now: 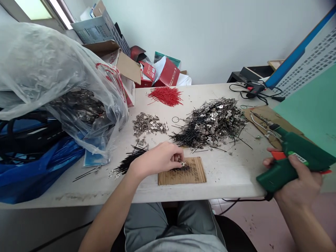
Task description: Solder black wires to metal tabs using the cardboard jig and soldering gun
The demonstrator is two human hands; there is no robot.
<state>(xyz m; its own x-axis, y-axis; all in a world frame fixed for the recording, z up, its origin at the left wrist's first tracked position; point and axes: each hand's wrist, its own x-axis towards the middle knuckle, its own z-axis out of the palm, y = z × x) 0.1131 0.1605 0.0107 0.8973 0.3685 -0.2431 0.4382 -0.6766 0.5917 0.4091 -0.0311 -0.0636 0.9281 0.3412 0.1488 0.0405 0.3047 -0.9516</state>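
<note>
Right hand (294, 175) clenched around green soldering gun (291, 159), left hand (157, 159) pinching metal tab (183, 163) on wooden block (183, 173).

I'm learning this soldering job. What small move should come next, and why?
Probably bring the green soldering gun in the right hand over to the wooden block, because the left hand pins a small metal terminal there while the gun sits off to the side.

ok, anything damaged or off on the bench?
The small wooden board under the left hand is scorched black in the middle, where the fingers pinch a metal tab. Loose tabs and black wires lie scattered beside it.
</note>
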